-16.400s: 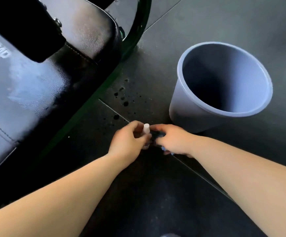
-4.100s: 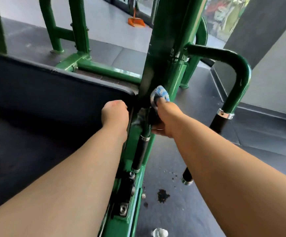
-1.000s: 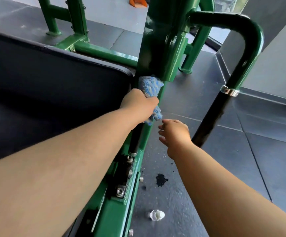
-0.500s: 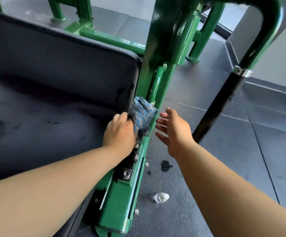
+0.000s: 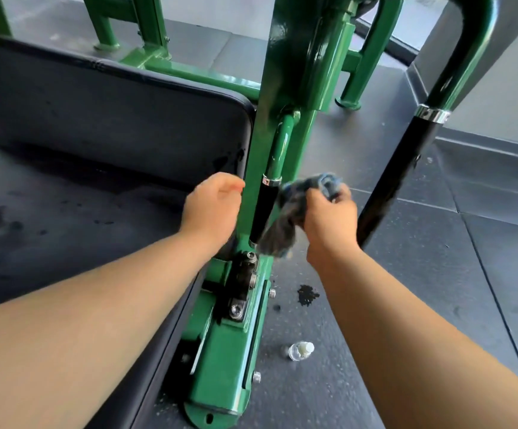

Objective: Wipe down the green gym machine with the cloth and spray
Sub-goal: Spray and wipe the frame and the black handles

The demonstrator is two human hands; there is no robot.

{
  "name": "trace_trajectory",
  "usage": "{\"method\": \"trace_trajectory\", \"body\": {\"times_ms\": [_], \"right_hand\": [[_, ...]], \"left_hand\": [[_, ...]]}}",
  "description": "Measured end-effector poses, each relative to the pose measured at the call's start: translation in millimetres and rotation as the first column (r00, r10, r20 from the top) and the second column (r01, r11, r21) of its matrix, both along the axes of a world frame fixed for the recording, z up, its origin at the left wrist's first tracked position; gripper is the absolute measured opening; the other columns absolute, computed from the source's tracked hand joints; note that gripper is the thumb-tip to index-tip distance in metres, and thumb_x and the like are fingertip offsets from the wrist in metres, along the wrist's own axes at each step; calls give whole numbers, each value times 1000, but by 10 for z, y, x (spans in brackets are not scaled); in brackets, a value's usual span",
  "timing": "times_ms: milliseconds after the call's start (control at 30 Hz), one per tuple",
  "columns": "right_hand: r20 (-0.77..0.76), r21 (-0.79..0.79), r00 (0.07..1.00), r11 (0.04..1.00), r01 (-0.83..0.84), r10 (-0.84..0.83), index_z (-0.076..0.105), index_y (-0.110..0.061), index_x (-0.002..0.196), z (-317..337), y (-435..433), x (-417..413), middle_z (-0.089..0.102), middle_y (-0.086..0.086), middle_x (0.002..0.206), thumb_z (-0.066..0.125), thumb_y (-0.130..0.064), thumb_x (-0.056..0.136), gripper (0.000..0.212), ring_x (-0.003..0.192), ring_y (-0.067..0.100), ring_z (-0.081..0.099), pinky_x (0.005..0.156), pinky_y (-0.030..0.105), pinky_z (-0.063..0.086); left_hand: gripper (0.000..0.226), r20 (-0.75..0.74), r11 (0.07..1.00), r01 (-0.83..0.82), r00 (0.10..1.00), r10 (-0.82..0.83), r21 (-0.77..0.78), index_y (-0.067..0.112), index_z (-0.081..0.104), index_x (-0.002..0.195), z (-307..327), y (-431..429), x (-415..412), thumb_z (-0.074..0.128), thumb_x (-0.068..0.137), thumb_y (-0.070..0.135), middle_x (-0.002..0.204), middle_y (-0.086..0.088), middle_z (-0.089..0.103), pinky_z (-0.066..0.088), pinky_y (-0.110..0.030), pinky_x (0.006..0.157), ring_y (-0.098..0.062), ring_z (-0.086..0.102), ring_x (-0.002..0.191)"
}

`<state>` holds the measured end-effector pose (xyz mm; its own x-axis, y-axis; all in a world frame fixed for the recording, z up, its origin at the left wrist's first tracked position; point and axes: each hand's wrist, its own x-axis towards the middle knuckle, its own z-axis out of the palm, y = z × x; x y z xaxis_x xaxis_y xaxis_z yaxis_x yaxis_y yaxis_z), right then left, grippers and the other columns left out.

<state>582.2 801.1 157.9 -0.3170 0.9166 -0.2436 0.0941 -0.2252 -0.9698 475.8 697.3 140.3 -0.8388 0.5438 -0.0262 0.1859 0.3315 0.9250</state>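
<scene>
**Cloth bunched in the right hand beside the green upright**

At nine o'clock in the view sits the machine's black padded seat and backrest (image 5: 112,125), its surface blotched with dark damp patches. The left hand (image 5: 211,209) is at the pad's right edge, close to the frame. Its fingers are loosely curled, with nothing seen in them.

Just at its three o'clock rises the glossy green painted steel frame (image 5: 285,72), running from six o'clock up to twelve. A short green lever with a black rubber grip (image 5: 265,209) slants down alongside it.

Touching that grip's right side is the blue-grey woven cloth (image 5: 295,205), blurred, its tail hanging towards six o'clock. The right hand (image 5: 329,221) grips the cloth, fingers wrapped tight round the bunched upper part.

At the hand's two o'clock stands a bent green bar with a long black sleeve (image 5: 397,181). On the dark rubber floor (image 5: 437,274), at the hand's six o'clock, are a black wet blot (image 5: 308,294) and, nearer, a small clear spray bottle with a white cap (image 5: 301,350) lying on its side.
</scene>
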Motion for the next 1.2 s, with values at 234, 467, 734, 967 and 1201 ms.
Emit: {"method": "trace_trajectory", "body": {"times_ms": [234,467,734,967,1201], "right_hand": [[179,109,950,955,-276,254,67,-28,107,-238,-67,-142,70,-3,93,43,6,90,45,71,3,58,64,23,49],[244,-59,945,976,-211,219,67,-24,119,-695,-326,59,73,6,101,44,4,90,46,77,21,68,67,32,58],[-8,155,991,979,-130,133,68,-31,120,-153,-192,-159,71,-25,79,48,6,91,51,67,-13,61,55,21,56],[376,29,874,938,-344,309,69,-27,122,-480,-217,51,65,-3,68,46,6,85,55,41,7,36,41,19,31],[-130,-104,983,984,-142,128,59,-15,93,-414,-348,236,68,2,82,58,7,89,23,74,17,65,73,32,56]], "left_hand": [[55,480,977,31,868,-130,210,11,69,112,-100,193,96,36,81,-19,94,-2,72,53,-17,81,-8,66,86],[52,497,982,12,861,-105,188,10,68,115,-204,181,94,42,81,-18,93,6,72,47,-19,92,-7,65,93],[51,565,985,19,817,-114,172,20,77,95,-207,148,21,43,70,-10,99,-6,65,41,-38,107,-16,58,94],[53,548,968,59,815,-188,245,11,72,109,-196,141,56,38,78,-17,98,-4,71,44,-23,100,-19,63,97],[22,462,997,50,887,-21,-52,13,66,82,-239,8,171,55,89,31,85,-8,69,59,-40,79,-31,68,86]]}}
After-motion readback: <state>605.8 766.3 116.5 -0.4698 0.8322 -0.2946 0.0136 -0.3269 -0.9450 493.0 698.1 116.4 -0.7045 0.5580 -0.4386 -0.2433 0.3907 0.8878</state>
